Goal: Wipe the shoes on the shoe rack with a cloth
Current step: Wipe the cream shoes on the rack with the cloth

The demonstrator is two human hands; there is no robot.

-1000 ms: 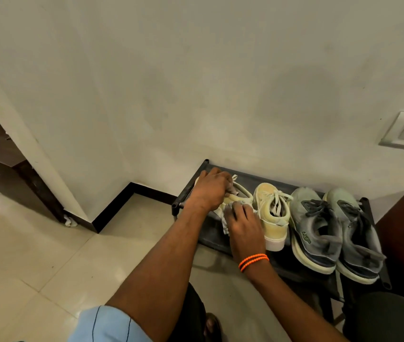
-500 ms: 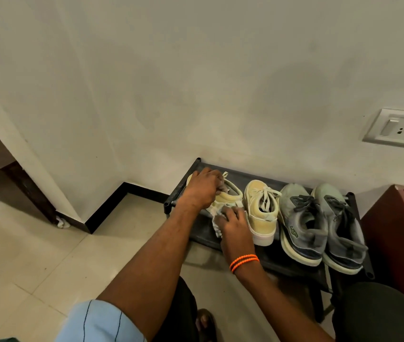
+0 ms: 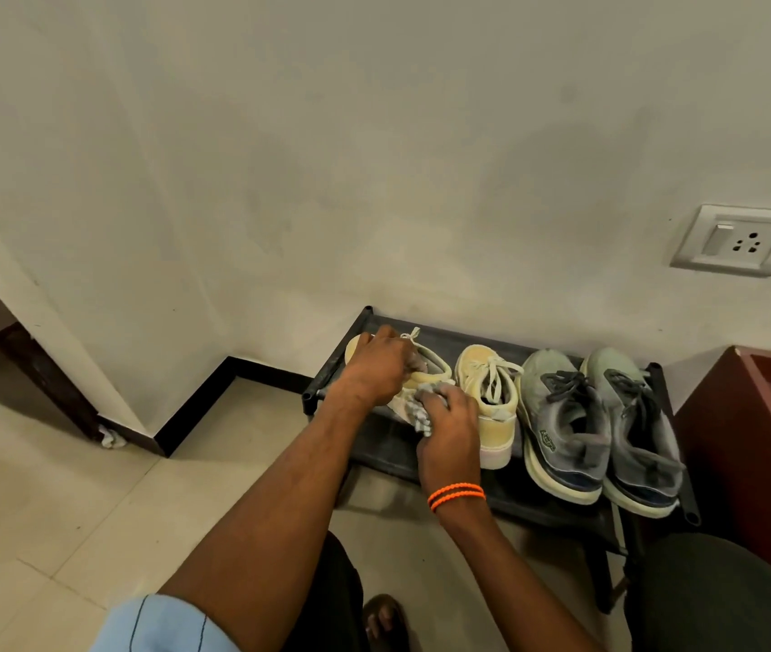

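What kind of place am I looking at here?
Probably a home entryway or hallway corner: a low shoe rack with sneakers stands against a plain wall, with a wall socket above and a tiled floor with dark skirting.

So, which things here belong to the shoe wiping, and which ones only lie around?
Belong to the job:
- cloth, under the right hand
- left yellow shoe, held by the left hand
- second yellow shoe
- two grey shoes
- shoe rack

Just lying about:
- wall socket
- red-brown cabinet
- white scrap on the floor
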